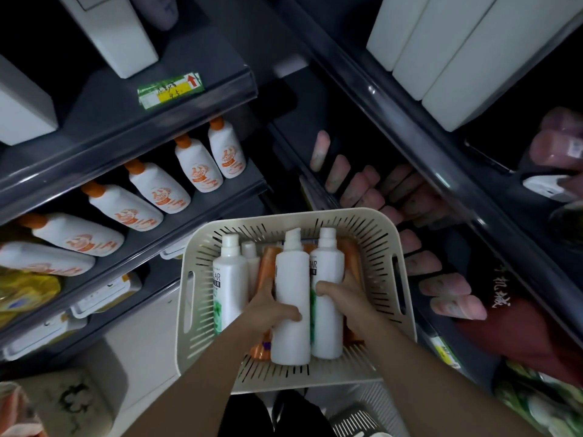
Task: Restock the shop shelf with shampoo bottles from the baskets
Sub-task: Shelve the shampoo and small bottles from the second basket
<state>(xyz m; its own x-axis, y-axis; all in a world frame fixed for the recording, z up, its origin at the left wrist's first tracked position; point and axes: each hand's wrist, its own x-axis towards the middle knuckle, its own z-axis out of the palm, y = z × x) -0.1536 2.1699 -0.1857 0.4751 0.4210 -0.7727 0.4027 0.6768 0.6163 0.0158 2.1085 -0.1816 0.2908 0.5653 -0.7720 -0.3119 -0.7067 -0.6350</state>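
Observation:
A cream slotted basket (375, 234) sits below me, filled with white shampoo bottles and orange bottles (268, 263). My left hand (268, 307) grips the middle white bottle (291, 298) from its left side. My right hand (344, 294) holds the right white bottle (328, 326), thumb over its front. A third white bottle (230, 279) with a green label stands at the basket's left. On the dark shelf (202, 209) to the left stands a row of white bottles with orange caps (157, 184).
White boxes (457, 52) fill the upper shelves. Pink tubes (448, 285) line the right-hand shelf. A price tag (170, 89) sticks to a shelf edge. A second basket (356, 421) lies below, near my legs. Yellow packs (25, 291) sit at far left.

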